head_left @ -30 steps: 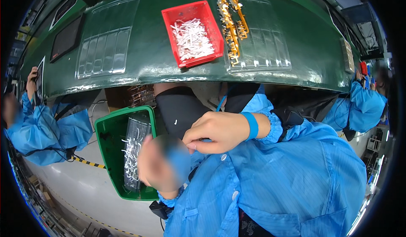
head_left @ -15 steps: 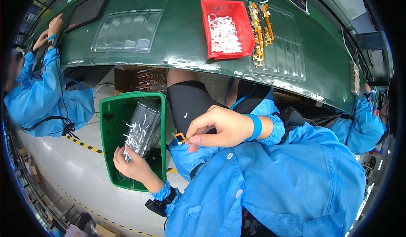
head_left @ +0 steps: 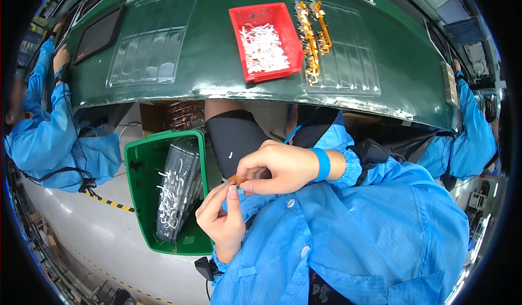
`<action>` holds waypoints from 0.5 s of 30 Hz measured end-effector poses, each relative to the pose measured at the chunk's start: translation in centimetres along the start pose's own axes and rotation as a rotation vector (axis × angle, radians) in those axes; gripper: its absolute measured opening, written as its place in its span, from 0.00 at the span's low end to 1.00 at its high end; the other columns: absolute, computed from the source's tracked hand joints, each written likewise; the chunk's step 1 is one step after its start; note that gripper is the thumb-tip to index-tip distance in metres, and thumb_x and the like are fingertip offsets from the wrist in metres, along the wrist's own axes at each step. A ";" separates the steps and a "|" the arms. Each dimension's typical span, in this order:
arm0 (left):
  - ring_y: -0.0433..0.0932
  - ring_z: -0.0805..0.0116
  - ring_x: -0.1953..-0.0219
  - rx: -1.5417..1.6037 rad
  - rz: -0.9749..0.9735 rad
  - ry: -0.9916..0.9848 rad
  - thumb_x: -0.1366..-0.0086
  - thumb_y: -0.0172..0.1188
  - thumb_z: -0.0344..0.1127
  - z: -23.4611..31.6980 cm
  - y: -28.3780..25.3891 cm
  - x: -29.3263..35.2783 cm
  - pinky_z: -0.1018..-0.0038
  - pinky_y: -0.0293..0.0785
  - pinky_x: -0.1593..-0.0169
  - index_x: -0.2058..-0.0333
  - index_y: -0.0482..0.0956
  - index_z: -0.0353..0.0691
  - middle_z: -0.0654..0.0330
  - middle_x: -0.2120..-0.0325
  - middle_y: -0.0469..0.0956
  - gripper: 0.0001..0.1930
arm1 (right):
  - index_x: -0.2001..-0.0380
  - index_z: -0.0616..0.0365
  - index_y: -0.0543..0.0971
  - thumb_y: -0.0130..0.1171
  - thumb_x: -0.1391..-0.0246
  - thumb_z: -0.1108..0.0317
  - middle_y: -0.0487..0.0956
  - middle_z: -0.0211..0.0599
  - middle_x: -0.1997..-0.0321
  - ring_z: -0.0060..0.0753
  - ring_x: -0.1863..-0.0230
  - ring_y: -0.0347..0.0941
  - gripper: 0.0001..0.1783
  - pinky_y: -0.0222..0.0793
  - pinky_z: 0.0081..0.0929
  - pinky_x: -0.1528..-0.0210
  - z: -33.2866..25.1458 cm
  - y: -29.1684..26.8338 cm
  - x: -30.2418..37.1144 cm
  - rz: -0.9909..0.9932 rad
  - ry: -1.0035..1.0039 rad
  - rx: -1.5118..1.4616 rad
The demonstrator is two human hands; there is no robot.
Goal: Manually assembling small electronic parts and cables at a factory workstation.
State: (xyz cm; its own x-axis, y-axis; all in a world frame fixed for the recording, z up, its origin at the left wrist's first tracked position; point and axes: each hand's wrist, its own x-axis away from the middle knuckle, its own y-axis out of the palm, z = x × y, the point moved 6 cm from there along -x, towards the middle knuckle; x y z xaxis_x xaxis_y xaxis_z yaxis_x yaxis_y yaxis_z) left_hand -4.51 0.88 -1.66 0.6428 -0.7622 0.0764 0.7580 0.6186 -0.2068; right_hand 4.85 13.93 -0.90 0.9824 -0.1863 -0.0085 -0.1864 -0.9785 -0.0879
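Observation:
My two hands meet above my lap. Between thumb and fingers, my right hand (head_left: pixel 283 168) pinches a small orange flexible circuit (head_left: pixel 234 180), mostly covered by the fingertips. Fingertips of my left hand (head_left: pixel 222 218) are drawn together at the circuit's near end. A whitish sliver shows beside them, but I cannot make out whether the left hand grips it or the circuit. Just left of my hands stands a green bin (head_left: pixel 136 196), holding a stack of clear plastic trays (head_left: pixel 182 180) scattered with white strips.
On the green table (head_left: pixel 217 44), a red bin (head_left: pixel 293 44) holds white strips. Orange flexible circuits (head_left: pixel 311 46) lie on a clear tray (head_left: pixel 353 60) beside it. Another clear tray (head_left: pixel 147 54) lies left. Co-workers in blue sit at left (head_left: pixel 43 142) and right (head_left: pixel 467 131).
My left hand has risen out of the green bin and moved right to meet my right hand at the circuit. The right hand stays nearly in place. The view has shifted slightly.

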 end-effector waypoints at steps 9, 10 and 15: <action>0.84 0.56 0.65 -0.292 -0.057 0.314 0.38 0.57 0.23 2.5 1.8 -0.8 0.70 0.78 0.61 0.64 0.82 0.25 0.44 0.67 0.83 0.08 | 0.71 0.66 0.77 0.55 0.41 0.70 0.83 0.44 0.75 0.38 0.73 0.82 0.09 0.75 0.29 0.71 0.6 -0.1 0.8 0.100 -0.039 -0.083; 0.83 0.59 0.65 -0.298 -0.057 0.321 0.36 0.56 0.23 2.5 1.8 -0.8 0.72 0.76 0.62 0.64 0.81 0.24 0.45 0.66 0.83 0.08 | 0.73 0.66 0.78 0.55 0.43 0.69 0.82 0.46 0.77 0.40 0.76 0.81 0.10 0.73 0.31 0.73 0.5 -0.3 0.9 0.138 -0.055 -0.115; 0.83 0.58 0.67 -0.365 -0.055 0.397 0.37 0.56 0.23 3.2 2.2 -0.7 0.71 0.76 0.63 0.65 0.81 0.24 0.45 0.68 0.83 0.07 | 0.76 0.68 0.78 0.55 0.44 0.70 0.80 0.48 0.79 0.42 0.78 0.79 0.11 0.71 0.32 0.74 0.5 -0.4 1.0 0.120 -0.060 -0.058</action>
State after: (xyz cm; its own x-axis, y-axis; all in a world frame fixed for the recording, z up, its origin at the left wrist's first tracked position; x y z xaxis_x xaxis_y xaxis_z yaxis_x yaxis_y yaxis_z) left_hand -2.90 3.37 1.00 0.4580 -0.8490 -0.2634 0.6562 0.5228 -0.5441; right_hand 5.88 14.14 -1.35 0.9516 -0.2980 -0.0754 -0.3005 -0.9535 -0.0246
